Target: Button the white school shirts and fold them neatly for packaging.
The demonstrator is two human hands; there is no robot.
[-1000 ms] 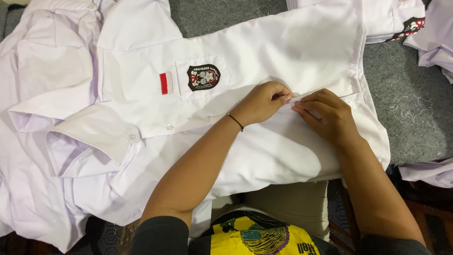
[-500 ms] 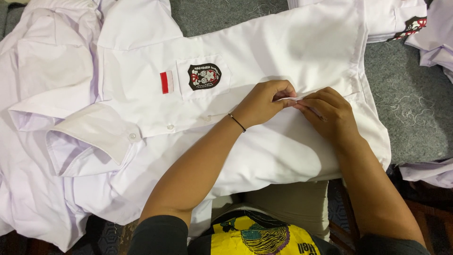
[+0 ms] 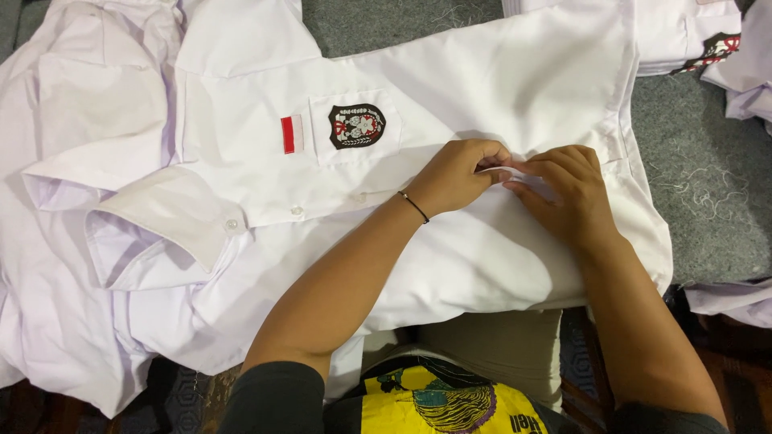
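Observation:
A white short-sleeved shirt (image 3: pixel 498 88) lies spread across my lap and a grey surface, collar to the left. Its chest pocket carries a dark shield-shaped badge (image 3: pixel 356 125) with a small red and white patch (image 3: pixel 291 133) beside it. My left hand (image 3: pixel 458 175), with a thin black band on the wrist, pinches the shirt's front placket (image 3: pixel 493 169) between its fingertips. My right hand (image 3: pixel 569 195) pinches the same strip of fabric from the right, fingertips almost touching the left hand's.
More white shirts lie under and left of this one (image 3: pixel 72 120). Another folded white shirt with a badge (image 3: pixel 683 40) sits at the top right, and white cloth (image 3: pixel 732 297) at the right edge. Grey carpet-like surface (image 3: pixel 708 177) with loose threads.
Both hands stay at the placket; the fingertips have shifted slightly as they work the fabric. The shirt has not moved.

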